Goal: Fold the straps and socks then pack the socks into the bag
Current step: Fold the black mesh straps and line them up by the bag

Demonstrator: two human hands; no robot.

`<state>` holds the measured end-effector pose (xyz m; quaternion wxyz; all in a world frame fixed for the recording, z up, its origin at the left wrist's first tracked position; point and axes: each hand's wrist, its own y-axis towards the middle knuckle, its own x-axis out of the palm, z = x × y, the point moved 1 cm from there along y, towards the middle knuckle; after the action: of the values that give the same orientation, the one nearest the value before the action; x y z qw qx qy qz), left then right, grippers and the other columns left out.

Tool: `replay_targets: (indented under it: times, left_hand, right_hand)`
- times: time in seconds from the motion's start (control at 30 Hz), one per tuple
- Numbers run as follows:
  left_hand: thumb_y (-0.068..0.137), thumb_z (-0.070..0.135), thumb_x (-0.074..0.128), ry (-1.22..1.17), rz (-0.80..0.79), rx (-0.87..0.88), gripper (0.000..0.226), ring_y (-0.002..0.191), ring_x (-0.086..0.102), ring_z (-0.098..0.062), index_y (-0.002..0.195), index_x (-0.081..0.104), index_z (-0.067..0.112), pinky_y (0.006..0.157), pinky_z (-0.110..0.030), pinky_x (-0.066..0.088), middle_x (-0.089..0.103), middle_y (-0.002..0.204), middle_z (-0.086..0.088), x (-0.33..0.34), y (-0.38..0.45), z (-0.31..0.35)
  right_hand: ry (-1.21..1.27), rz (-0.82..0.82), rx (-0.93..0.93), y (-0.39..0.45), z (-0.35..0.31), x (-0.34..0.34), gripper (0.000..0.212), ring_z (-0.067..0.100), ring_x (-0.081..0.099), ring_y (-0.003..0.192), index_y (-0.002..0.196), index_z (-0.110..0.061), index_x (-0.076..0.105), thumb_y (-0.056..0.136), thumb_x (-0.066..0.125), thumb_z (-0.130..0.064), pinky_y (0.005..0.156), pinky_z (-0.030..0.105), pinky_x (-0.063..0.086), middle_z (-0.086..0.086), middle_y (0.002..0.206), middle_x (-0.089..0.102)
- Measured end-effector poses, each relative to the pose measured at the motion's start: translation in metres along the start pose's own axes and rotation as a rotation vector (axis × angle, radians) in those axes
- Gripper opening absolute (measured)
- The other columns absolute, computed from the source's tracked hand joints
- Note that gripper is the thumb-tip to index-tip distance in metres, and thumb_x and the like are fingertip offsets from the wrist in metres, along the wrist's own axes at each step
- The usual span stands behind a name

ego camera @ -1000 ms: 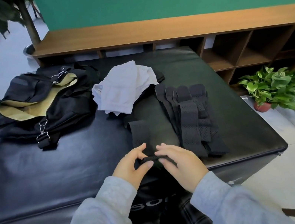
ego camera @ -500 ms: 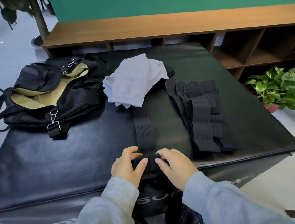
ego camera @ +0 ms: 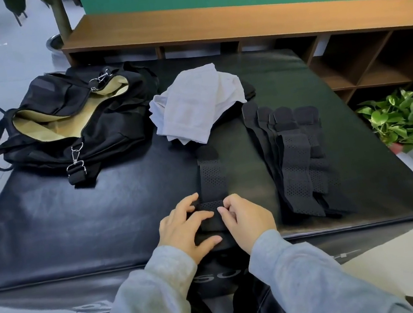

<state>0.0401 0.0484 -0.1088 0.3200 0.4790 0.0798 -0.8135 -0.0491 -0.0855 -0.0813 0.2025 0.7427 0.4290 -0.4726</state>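
A black perforated strap [ego camera: 212,180] lies lengthwise on the black padded table [ego camera: 75,227], its near end rolled up. My left hand [ego camera: 184,228] and my right hand [ego camera: 248,217] grip that rolled end from either side near the table's front edge. To the right lies a stack of several more black straps [ego camera: 295,157]. Behind the strap sits a pile of white socks [ego camera: 197,106]. The black bag [ego camera: 71,124] stands open at the back left, showing its tan lining.
A long wooden shelf unit [ego camera: 245,21] runs behind the table against a green wall. A potted green plant [ego camera: 410,122] stands on the floor to the right. A tree trunk in a pot and chair legs are at the far left.
Both hands have pulled the strap straight toward me and rolled its near end over. The camera view has shifted, so the table sits further right in the frame.
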Motion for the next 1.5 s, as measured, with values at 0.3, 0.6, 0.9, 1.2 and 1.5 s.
replay_targets:
  times: [0.3, 0.6, 0.9, 1.2, 1.5]
  left_hand:
    - [0.076, 0.042, 0.046, -0.056, -0.022, 0.022, 0.045, 0.117, 0.042, -0.001, 0.120, 0.045, 0.037, 0.097, -0.013, 0.014, 0.060, 0.122, 0.012, 0.002, -0.001, 0.001]
    - [0.075, 0.053, 0.047, -0.228, 0.018, -0.111, 0.042, 0.108, 0.055, -0.021, 0.116, 0.045, 0.048, 0.094, -0.039, 0.046, 0.058, 0.117, 0.023, 0.007, 0.002, -0.006]
    - [0.085, 0.024, 0.066, -0.445, 0.070, -0.347, 0.037, 0.089, 0.050, 0.007, 0.107, 0.041, 0.041, 0.075, -0.006, 0.034, 0.061, 0.084, 0.024, -0.003, 0.011, 0.010]
    - [0.082, 0.015, 0.068, -0.280, 0.095, -0.295, 0.023, 0.081, 0.050, -0.002, 0.086, 0.053, 0.030, 0.075, -0.007, 0.036, 0.054, 0.083, 0.013, -0.003, 0.015, 0.015]
    - [0.078, 0.020, 0.073, -0.137, -0.006, -0.201, 0.045, 0.107, 0.040, -0.009, 0.121, 0.057, 0.019, 0.094, -0.020, 0.033, 0.046, 0.110, 0.011, -0.004, 0.019, 0.010]
  right_hand:
    - [0.217, 0.235, -0.276, -0.018, 0.017, 0.015, 0.037, 0.002, 0.042, 0.103, 0.113, -0.020, 0.055, 0.079, 0.049, -0.035, 0.091, 0.011, 0.032, -0.010, 0.115, 0.047]
    - [0.145, 0.201, -0.322, -0.011, 0.020, 0.021, 0.038, 0.011, 0.041, 0.110, 0.108, -0.015, 0.059, 0.076, 0.044, -0.028, 0.094, 0.026, 0.036, -0.002, 0.116, 0.055]
    - [0.300, 0.151, -0.150, -0.005, 0.018, 0.008, 0.025, 0.006, 0.045, 0.093, 0.113, -0.015, 0.057, 0.095, 0.048, -0.029, 0.085, 0.014, 0.035, -0.013, 0.097, 0.050]
    - [0.329, 0.129, -0.044, 0.003, 0.014, 0.006, 0.024, 0.004, 0.046, 0.082, 0.118, -0.021, 0.053, 0.095, 0.052, -0.025, 0.079, 0.015, 0.038, -0.013, 0.094, 0.052]
    - [0.208, 0.041, -0.132, 0.008, 0.013, 0.002, 0.037, 0.002, 0.041, 0.074, 0.129, -0.027, 0.049, 0.092, 0.052, -0.029, 0.077, 0.016, 0.038, -0.015, 0.102, 0.045]
